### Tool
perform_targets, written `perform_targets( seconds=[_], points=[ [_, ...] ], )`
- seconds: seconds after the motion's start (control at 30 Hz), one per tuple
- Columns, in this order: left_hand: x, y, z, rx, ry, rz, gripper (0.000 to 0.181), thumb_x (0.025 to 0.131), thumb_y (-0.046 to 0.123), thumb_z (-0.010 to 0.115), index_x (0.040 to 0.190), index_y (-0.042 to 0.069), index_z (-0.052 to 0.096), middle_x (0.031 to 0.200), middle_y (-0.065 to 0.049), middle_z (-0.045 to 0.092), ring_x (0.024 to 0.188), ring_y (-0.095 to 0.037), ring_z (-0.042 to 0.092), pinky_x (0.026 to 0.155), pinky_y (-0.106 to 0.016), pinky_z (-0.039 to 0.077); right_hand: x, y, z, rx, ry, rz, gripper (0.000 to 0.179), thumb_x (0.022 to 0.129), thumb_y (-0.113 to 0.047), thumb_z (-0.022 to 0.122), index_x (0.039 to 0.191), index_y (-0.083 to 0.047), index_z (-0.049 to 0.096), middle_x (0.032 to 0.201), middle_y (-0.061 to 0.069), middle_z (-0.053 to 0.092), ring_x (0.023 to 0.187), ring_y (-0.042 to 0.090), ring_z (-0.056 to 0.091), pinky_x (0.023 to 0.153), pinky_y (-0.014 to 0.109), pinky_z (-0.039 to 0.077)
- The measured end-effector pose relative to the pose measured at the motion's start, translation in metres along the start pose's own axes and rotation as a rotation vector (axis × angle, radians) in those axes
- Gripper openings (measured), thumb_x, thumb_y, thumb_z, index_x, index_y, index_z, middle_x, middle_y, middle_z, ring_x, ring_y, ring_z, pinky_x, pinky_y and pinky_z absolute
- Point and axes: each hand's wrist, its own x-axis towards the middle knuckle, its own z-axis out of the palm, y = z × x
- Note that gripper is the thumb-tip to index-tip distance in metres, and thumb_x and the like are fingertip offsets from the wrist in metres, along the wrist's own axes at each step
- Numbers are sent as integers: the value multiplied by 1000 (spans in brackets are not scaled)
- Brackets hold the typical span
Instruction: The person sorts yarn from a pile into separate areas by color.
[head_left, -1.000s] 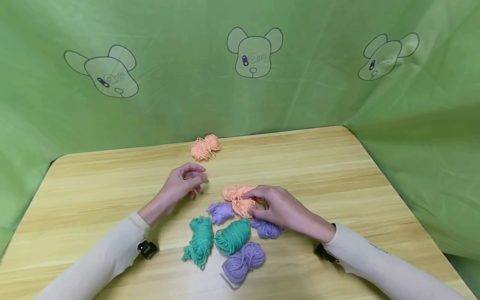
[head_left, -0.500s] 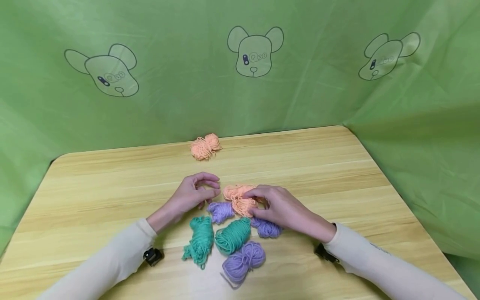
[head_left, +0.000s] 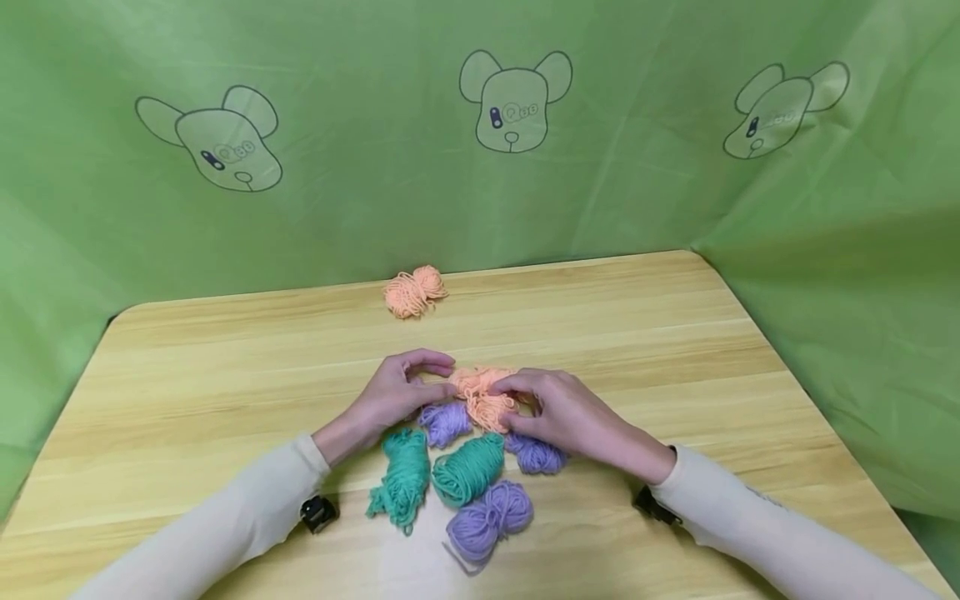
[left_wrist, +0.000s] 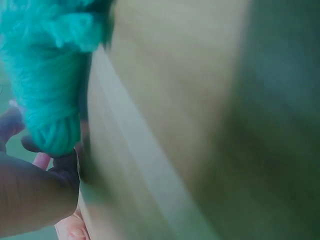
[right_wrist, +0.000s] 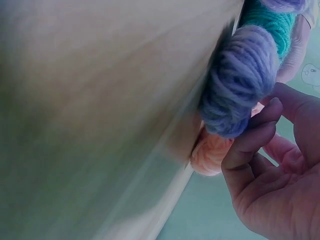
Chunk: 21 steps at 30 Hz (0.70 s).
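A loose peach yarn skein (head_left: 483, 385) lies at the middle of the table. Its right end is pinched between the thumb and fingers of my right hand (head_left: 564, 415). At its left end, my left hand (head_left: 397, 387) has thumb and forefinger curled about the edge of the yarn. Just in front of the skein sit a small lilac skein (head_left: 446, 423) and a darker purple skein (head_left: 536, 454), the latter partly under my right hand. In the right wrist view, the purple skein (right_wrist: 240, 82) hides part of the right fingertips; a green skein (left_wrist: 47, 75) covers much of the left hand.
Two green skeins, one upright on the left (head_left: 405, 479) and one slanted (head_left: 469, 469), lie nearer me. A larger purple skein (head_left: 491, 521) with a paper tag is in front of them. Another peach skein (head_left: 415, 292) rests by the table's back edge, against the green curtain (head_left: 360, 217).
My left hand has moved right and slightly toward me, from bare table to the left end of the peach skein. The right hand keeps its pinch and place.
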Motion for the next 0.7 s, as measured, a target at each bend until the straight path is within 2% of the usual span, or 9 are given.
perform_targets(
  seconds=[0.17, 0.4, 0.57, 0.7],
  points=[
    [2, 0, 6, 24, 23, -4, 42, 90, 9, 89, 129, 3, 75, 119, -11, 76, 69, -15, 50, 60, -24, 44, 0, 2, 1, 10, -8, 4, 35, 93, -11, 86, 128, -11, 79, 119, 4, 79, 90, 15, 69, 82, 37, 59],
    [5, 0, 12, 41, 50, 6, 36, 89, 3, 87, 123, 2, 78, 110, -9, 77, 66, -14, 48, 57, -23, 42, 1, 1, -1, 5, -18, 11, 35, 93, -11, 86, 127, -10, 79, 116, 4, 79, 79, 14, 65, 74, 33, 56],
    [7, -1, 16, 61, 71, 29, 22, 89, 1, 84, 111, 1, 81, 99, -9, 78, 68, -14, 53, 60, -24, 45, 1, -1, -1, 10, -28, 14, 33, 92, -12, 87, 124, -12, 79, 111, 0, 78, 78, 12, 62, 73, 32, 55],
    [7, -1, 16, 57, 101, 7, 12, 90, 2, 83, 102, 1, 82, 90, -7, 77, 68, -15, 59, 61, -23, 48, 2, -2, 0, 38, -52, 8, 31, 91, -12, 85, 122, -14, 78, 101, -6, 73, 73, 10, 56, 69, 31, 53]
  ],
)
